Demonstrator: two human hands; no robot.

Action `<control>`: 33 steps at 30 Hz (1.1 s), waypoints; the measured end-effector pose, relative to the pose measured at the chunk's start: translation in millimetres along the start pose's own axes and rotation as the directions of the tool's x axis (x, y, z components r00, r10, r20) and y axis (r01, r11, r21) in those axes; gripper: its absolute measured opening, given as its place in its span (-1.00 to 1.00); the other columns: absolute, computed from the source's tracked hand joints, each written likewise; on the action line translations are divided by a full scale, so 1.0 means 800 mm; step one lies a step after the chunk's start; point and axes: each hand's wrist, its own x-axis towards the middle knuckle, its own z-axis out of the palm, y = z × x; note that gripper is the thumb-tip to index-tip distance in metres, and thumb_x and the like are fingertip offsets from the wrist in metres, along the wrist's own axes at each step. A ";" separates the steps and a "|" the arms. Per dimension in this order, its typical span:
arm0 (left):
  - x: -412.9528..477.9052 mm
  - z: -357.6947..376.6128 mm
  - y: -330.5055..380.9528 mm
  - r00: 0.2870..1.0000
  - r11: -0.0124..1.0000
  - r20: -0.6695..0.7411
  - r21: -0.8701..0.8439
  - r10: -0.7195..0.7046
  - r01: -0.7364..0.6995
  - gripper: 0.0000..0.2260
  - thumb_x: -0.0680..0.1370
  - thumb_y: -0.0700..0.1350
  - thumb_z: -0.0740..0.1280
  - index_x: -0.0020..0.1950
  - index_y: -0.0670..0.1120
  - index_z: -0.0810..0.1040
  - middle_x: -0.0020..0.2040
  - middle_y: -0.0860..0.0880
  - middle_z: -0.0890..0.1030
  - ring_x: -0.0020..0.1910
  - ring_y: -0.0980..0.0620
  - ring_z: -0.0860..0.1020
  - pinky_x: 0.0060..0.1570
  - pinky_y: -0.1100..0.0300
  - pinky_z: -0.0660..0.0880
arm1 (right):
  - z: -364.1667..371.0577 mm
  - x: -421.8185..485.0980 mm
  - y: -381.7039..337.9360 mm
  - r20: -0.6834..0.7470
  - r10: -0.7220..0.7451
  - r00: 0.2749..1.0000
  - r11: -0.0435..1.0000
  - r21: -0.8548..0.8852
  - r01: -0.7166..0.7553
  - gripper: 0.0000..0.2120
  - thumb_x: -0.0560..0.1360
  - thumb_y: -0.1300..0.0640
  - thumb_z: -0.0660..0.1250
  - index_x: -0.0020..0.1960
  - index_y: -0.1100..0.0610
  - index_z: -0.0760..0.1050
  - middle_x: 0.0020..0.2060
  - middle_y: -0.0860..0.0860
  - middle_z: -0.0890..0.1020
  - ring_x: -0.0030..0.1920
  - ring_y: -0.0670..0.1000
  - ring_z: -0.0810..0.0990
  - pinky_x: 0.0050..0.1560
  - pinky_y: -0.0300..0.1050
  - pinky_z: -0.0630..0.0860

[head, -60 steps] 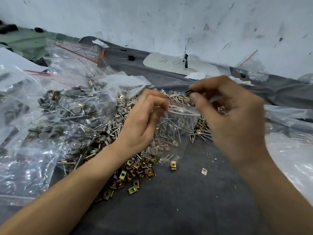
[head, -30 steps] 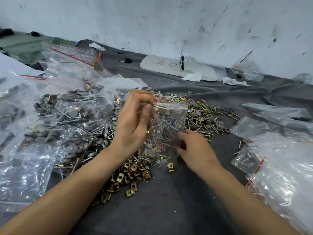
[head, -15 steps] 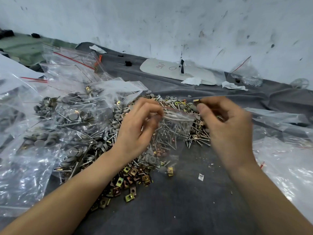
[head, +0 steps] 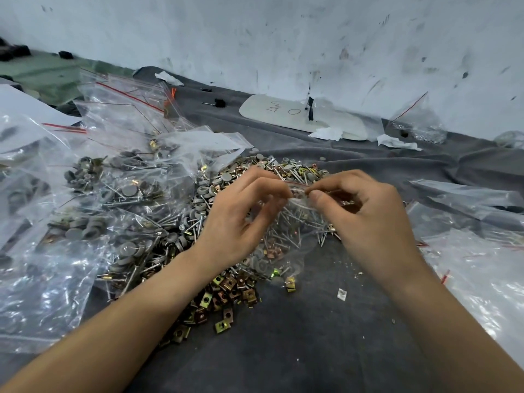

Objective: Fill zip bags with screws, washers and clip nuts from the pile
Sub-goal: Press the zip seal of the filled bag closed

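A small clear zip bag [head: 295, 231] with screws, grey washers and a few clip nuts inside hangs over the grey cloth at the centre. My left hand [head: 241, 219] pinches its red-lined top edge from the left. My right hand [head: 368, 217] pinches the same edge from the right, thumb and forefinger close to the left fingers. Behind and left of the bag spreads the pile [head: 198, 217] of screws and washers, with brass-coloured clip nuts [head: 224, 296] strewn at its near edge.
Filled zip bags [head: 93, 194] crowd the left side, and more clear bags [head: 476, 251] lie at the right. A white oval board [head: 300, 117] and paper scraps sit by the scuffed wall. Bare grey cloth [head: 312, 350] lies between my forearms.
My right hand rose from beside the bag's lower part to its top edge and now pinches it close to my left fingers. The left hand kept its hold on the bag.
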 end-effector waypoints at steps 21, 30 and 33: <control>0.004 -0.004 0.001 0.814 0.640 0.154 -0.544 -0.559 0.543 -0.92 0.49 -0.14 0.30 -0.08 -0.13 0.51 -0.27 -0.01 0.67 -0.40 0.15 0.55 -0.45 0.31 0.47 | -0.005 0.002 0.014 0.111 0.036 0.993 0.995 0.088 -0.046 -0.72 0.36 0.19 0.51 -0.05 -0.11 0.54 -0.31 -0.10 0.63 -0.26 -0.17 0.60 -0.21 -0.36 0.49; 0.006 -0.008 -0.005 0.750 0.379 0.314 -0.711 -0.582 0.592 -0.95 0.38 -0.05 0.44 -0.18 0.04 0.68 -0.12 0.03 0.71 -0.22 0.17 0.64 -0.27 0.32 0.58 | -0.001 0.002 0.010 0.170 0.125 0.977 0.950 0.263 -0.167 -0.94 0.35 0.12 0.49 -0.28 0.04 0.63 -0.39 -0.09 0.64 -0.35 -0.18 0.54 -0.31 -0.34 0.49; 0.007 -0.007 -0.005 0.736 0.354 0.323 -0.716 -0.595 0.601 -0.93 0.37 -0.06 0.51 -0.19 0.00 0.69 -0.20 0.01 0.70 -0.29 0.16 0.63 -0.30 0.31 0.57 | -0.002 0.002 0.009 0.172 0.156 0.973 0.938 0.284 -0.200 -0.94 0.35 0.12 0.49 -0.28 0.04 0.63 -0.36 -0.03 0.66 -0.32 -0.13 0.57 -0.24 -0.21 0.55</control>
